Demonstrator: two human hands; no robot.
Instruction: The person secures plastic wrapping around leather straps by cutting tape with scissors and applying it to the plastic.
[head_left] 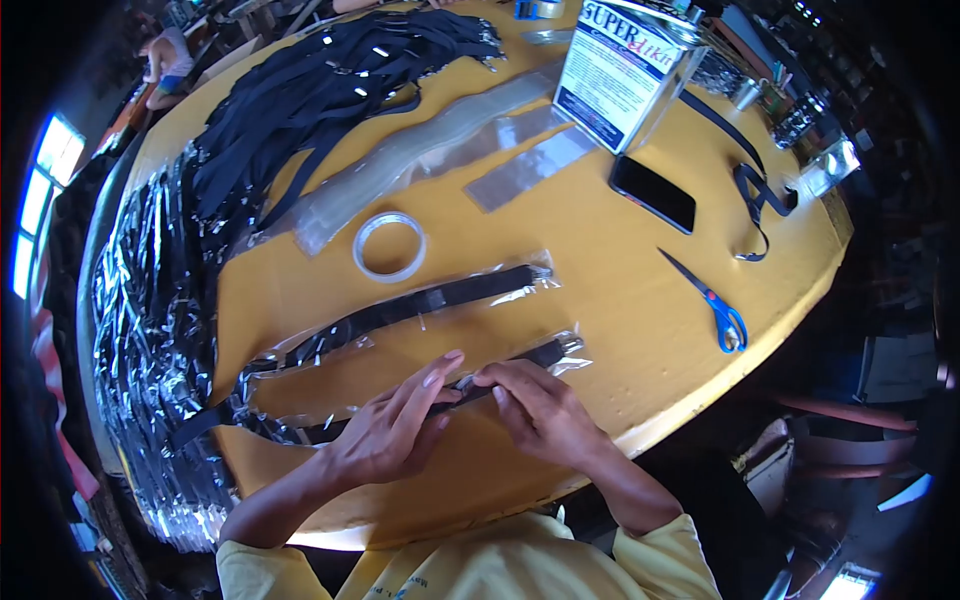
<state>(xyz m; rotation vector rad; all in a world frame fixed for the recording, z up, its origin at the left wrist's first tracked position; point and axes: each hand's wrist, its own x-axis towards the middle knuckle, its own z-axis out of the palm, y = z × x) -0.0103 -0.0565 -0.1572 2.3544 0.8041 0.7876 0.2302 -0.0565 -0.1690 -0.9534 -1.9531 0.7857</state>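
On the near edge of the round yellow table [640,300], both hands rest on a black strap in a clear sleeve [555,352] that lies flat on the tabletop, running from lower left to upper right. The left hand [395,430] lies palm down on the sleeve, fingers extended and pressing it to the surface; it does not enclose the strap. The right hand [540,405] sits just beside it, fingers curled, fingertips pinching the sleeve at the strap's middle. The two hands nearly touch at the fingertips.

A second sleeved strap [440,300] lies parallel, just beyond the first. A roll of clear tape [389,246] lies flat behind that. Empty clear sleeves [420,150] lie farther back, beside a heap of bare black straps [330,90]. A stack of finished sleeved straps [150,330] covers the left edge of the table. To the right lie a dark phone [652,193], blue-handled scissors [715,305] and a loose strap [755,190]. A rectangular metal can [625,70] stands at the far side.
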